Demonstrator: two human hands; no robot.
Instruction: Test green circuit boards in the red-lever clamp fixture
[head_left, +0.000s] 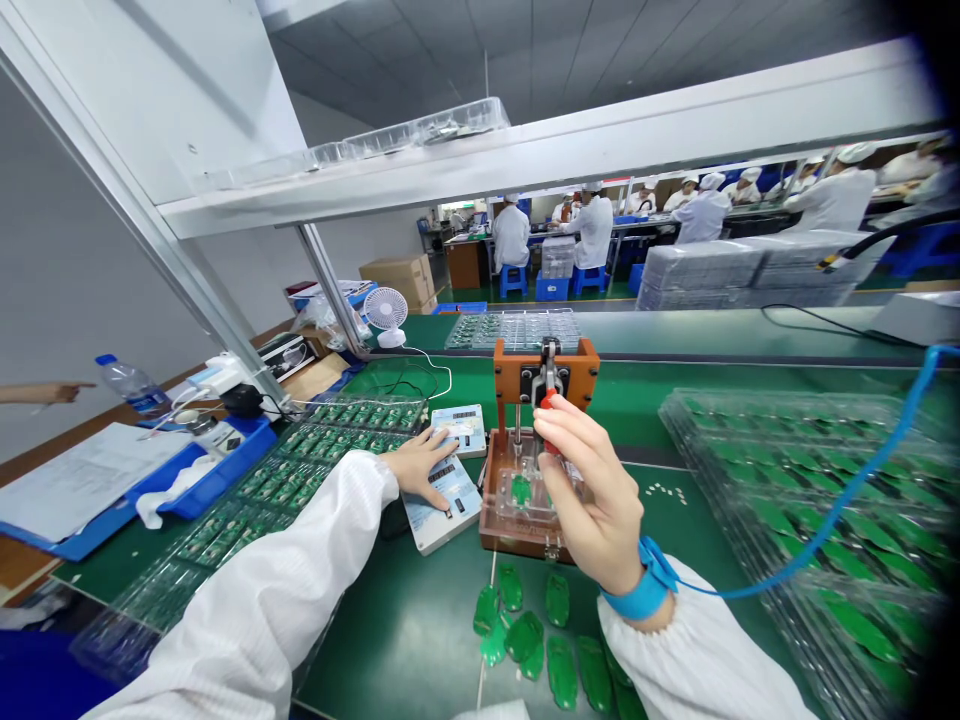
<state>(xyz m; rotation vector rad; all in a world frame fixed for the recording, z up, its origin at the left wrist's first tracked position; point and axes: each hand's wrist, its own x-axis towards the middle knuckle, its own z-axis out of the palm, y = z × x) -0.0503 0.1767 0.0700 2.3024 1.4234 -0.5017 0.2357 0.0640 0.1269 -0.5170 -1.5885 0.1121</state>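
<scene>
My right hand (592, 490), with a blue wrist strap (645, 585) at its wrist, is closed round the red handle (550, 415) of a toggle clamp. The clamp sits on the orange top of a press fixture (517, 530), and a small green piece (520, 489) lies in its clear bed. My left hand (421, 465) rests with fingers spread across two white meter boxes with small displays, the nearer box (442, 515) and the farther box (466, 425). Several green oval parts (525, 636) lie loose on the mat in front of the fixture.
Trays of green circuit boards (289, 470) run along the left; stacked clear trays of green parts (832, 510) stand at the right. A white fan (386, 310) is behind. A blue cord (855, 490) crosses the right side. Another person's hand (49, 393) shows at far left.
</scene>
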